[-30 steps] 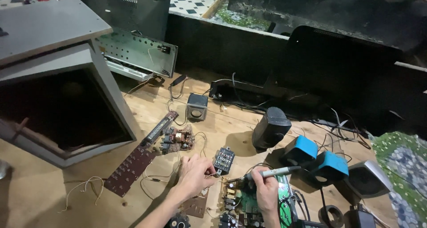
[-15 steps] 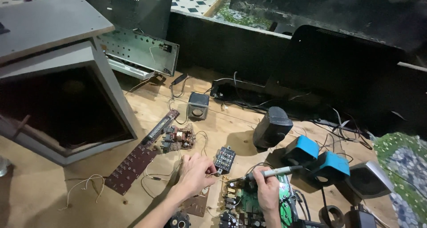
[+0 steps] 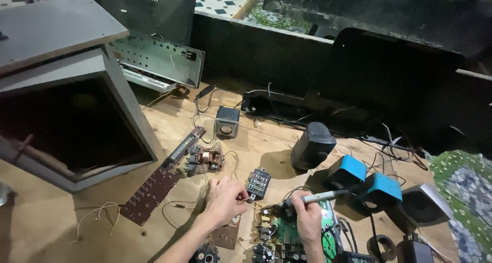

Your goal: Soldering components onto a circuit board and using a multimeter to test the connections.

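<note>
Your right hand (image 3: 309,223) grips the iron (image 3: 312,198); your left hand (image 3: 224,199) pinches a wire (image 3: 245,200). At 9 o'clock of the tip, those fingers could burn if it slips.

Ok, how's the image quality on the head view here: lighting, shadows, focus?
Head view: warm light falls evenly on the wooden bench; the background beyond it is dark and murky. The open grey cabinet interior is in deep shadow. Both hands, left and right holding the soldering iron, look reasonably sharp. No strong glare; slight wide-angle stretch at edges.
</note>
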